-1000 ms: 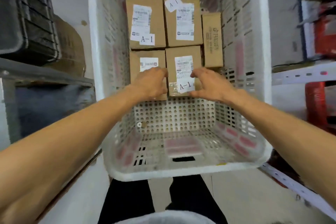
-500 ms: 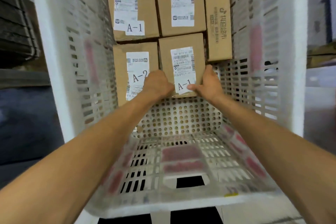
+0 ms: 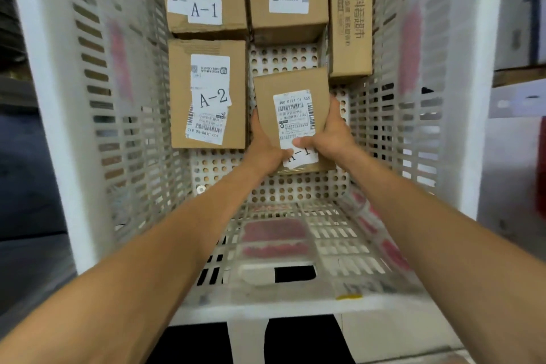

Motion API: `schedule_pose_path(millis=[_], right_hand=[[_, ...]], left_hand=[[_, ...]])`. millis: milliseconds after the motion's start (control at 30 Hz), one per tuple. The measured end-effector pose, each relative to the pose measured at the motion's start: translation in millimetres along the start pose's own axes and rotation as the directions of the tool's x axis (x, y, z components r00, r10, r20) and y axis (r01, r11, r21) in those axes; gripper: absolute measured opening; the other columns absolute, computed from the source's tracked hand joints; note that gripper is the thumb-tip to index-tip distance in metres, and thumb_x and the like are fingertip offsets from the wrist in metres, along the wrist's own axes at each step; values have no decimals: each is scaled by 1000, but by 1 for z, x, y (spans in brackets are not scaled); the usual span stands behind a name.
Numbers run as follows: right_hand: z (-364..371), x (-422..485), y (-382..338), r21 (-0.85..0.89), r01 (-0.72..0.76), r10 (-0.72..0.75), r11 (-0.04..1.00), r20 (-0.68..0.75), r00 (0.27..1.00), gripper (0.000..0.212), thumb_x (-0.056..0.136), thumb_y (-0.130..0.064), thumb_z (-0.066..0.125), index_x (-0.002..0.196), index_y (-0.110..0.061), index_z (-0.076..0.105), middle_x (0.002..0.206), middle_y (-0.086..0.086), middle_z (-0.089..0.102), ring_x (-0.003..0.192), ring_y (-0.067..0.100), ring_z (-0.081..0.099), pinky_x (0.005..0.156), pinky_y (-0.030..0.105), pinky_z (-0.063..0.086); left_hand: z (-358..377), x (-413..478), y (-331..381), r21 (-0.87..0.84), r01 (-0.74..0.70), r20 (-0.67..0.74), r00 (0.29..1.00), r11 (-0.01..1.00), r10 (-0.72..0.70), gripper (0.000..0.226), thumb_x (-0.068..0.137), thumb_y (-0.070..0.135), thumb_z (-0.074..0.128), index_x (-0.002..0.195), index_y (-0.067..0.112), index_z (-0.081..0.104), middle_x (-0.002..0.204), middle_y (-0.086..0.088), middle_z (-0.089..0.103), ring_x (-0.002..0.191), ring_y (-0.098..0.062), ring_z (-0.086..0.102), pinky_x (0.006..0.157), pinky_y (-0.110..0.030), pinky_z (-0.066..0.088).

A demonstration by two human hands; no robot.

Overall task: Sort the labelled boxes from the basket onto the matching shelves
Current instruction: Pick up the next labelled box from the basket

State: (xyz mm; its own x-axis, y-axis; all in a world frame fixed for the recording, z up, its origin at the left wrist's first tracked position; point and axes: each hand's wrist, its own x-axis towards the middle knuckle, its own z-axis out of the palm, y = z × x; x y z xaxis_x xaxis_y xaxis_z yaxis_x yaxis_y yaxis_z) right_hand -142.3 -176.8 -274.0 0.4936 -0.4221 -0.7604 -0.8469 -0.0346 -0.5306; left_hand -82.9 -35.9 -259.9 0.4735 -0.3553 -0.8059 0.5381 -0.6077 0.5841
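Person's left hand and right hand are both gripping the A-1 box inside the white basket, apparently lifted off the floor; they're better off lifting straight up, avoiding the A-2 box.

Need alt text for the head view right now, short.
Both hands, left hand and right hand, grip a labelled cardboard box inside a white slatted basket. An A-2 box sits beside it.
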Motion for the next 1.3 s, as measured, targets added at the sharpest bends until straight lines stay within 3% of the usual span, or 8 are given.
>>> schedule_pose_path(millis=[167,300,400,533,800,900,1000,1300], right_hand=[[0,-18,-6,57,89,-86,994,-43,995,114,54,-12,88,146,-25,21,127,-3,59,119,18,55,103,46,45],[-9,-52,-31,45,212,-207,976,-103,973,113,57,-13,87,147,-25,20,129,-6,57,121,16,53,104,46,43],[-23,-89,-57,47,324,-317,945,-118,941,113,58,-21,87,149,-31,20,130,-11,56,123,13,51,104,45,43],[-37,-142,-91,110,430,-413,896,-149,898,120,49,-42,87,149,-33,22,136,-11,54,127,12,50,106,48,42],[-47,-254,-141,152,613,-578,775,-220,785,128,65,-9,87,155,-23,-3,154,-1,34,139,11,35,114,31,30],[-42,-302,-144,142,645,-593,751,-285,753,138,53,-21,92,154,-21,-2,150,2,40,137,14,40,114,41,34],[-28,-342,-133,166,667,-609,727,-294,737,134,62,-6,89,154,-18,-8,150,4,39,136,13,40,111,38,36],[7,-442,-69,107,717,-648,689,-353,675,145,53,-41,88,153,-20,-14,158,4,25,144,15,29,115,50,31]], left_hand=[[-3,-22,1,18,-125,4,992,992,125,113,69,-5,70,151,22,-3,146,-4,39,130,-14,39,105,-38,42],[-16,-46,10,68,-202,-49,977,977,206,114,78,-9,67,152,29,-10,147,6,36,124,-13,44,79,-14,52],[-40,-80,29,106,-293,-37,954,950,298,121,74,12,77,149,45,-12,145,9,42,121,-15,53,87,-30,55],[-70,-128,64,140,-415,15,909,899,417,120,75,14,80,150,45,-7,136,7,44,113,-12,57,87,-20,52],[-121,-230,112,187,-607,74,792,772,606,130,68,8,85,150,42,-10,139,8,43,111,3,51,75,-2,46],[-134,-266,119,204,-662,140,749,721,648,141,58,10,91,149,46,-10,143,2,40,119,-8,52,90,-16,50],[-136,-301,112,216,-701,216,713,680,667,144,52,28,93,146,51,-14,150,-1,34,132,-14,43,109,-41,40],[-117,-383,48,237,-755,288,656,612,698,129,71,20,84,150,36,-17,143,19,34,123,6,39,95,-7,35]])
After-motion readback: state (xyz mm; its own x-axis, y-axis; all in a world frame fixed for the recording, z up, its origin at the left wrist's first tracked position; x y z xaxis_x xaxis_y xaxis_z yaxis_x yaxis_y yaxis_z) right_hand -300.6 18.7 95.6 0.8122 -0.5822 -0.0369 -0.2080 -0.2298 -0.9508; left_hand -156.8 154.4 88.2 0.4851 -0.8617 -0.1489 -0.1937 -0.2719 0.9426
